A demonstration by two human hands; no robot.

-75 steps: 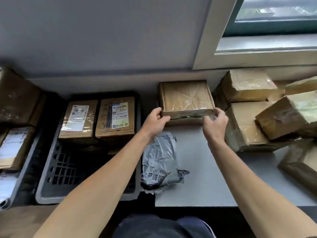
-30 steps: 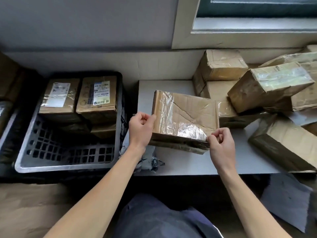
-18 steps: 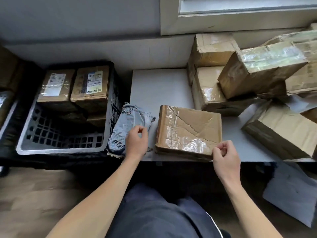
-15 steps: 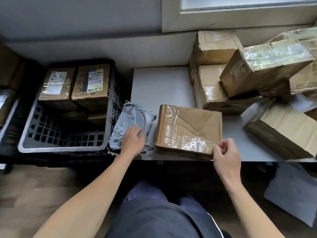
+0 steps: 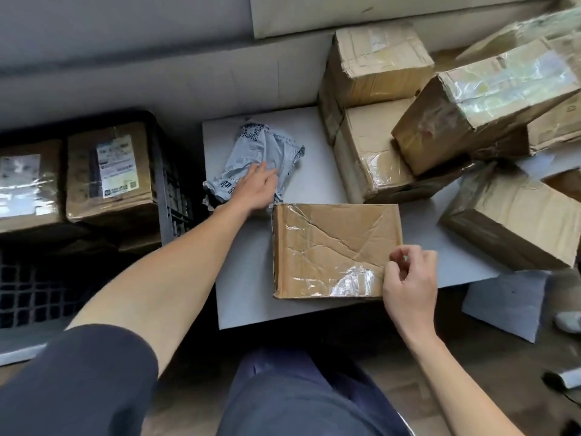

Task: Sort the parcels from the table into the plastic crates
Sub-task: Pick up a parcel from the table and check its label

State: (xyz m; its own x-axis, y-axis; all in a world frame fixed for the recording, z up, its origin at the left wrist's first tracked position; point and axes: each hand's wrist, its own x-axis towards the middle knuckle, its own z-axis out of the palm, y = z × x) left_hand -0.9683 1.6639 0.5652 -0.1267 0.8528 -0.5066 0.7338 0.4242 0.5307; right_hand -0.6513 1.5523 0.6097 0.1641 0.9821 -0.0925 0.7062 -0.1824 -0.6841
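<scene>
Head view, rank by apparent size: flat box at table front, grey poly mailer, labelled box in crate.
1. flat box, nearest the camera.
2. labelled box and grey poly mailer: alike, mailer partly under left hand, no ranking.

I see a grey wall (image 5: 125,42) across the top, with a pale ledge (image 5: 377,11) jutting out at upper right. Lower right, a grey sheet (image 5: 506,303) lies on the brownish floor (image 5: 509,372) — beside it sits a small pale object (image 5: 569,320) I can't identify.

We see a creased cardboard box (image 5: 336,250) with glossy tape, a crinkled grey plastic mailer (image 5: 261,152), and a matt surface (image 5: 245,294).
</scene>
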